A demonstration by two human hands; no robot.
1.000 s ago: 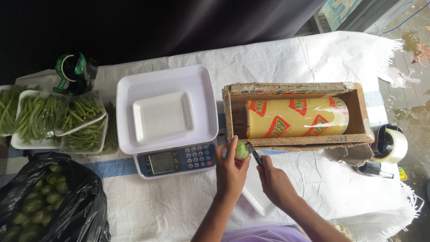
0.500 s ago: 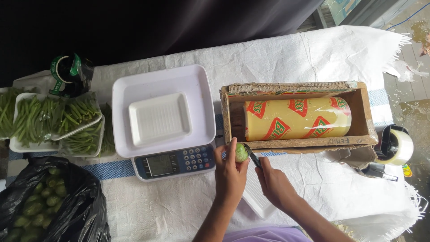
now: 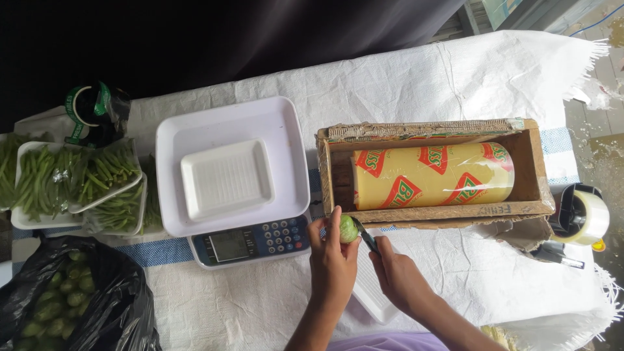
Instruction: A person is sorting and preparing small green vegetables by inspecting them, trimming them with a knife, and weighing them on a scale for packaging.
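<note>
My left hand (image 3: 333,257) holds a small round green vegetable (image 3: 349,229) between thumb and fingers, just in front of the cardboard box. My right hand (image 3: 396,276) grips a small dark-handled knife (image 3: 366,238), its blade tip touching the vegetable's right side. Both hands hover over a white foam tray (image 3: 374,286) lying on the white woven cloth (image 3: 247,299). To the left stands a weighing scale (image 3: 250,242) with a white pan (image 3: 170,130) that carries another empty foam tray (image 3: 225,177).
A cardboard box (image 3: 335,179) holds a large yellow roll of cling film (image 3: 432,174). A tape dispenser (image 3: 580,218) sits at the right. Wrapped trays of green beans (image 3: 71,179) lie at the left. A black bag (image 3: 123,305) of green vegetables sits at the lower left.
The view has shifted slightly; both hands stay together at the vegetable, with the knife blade still against it. Nothing was picked up or let go.
</note>
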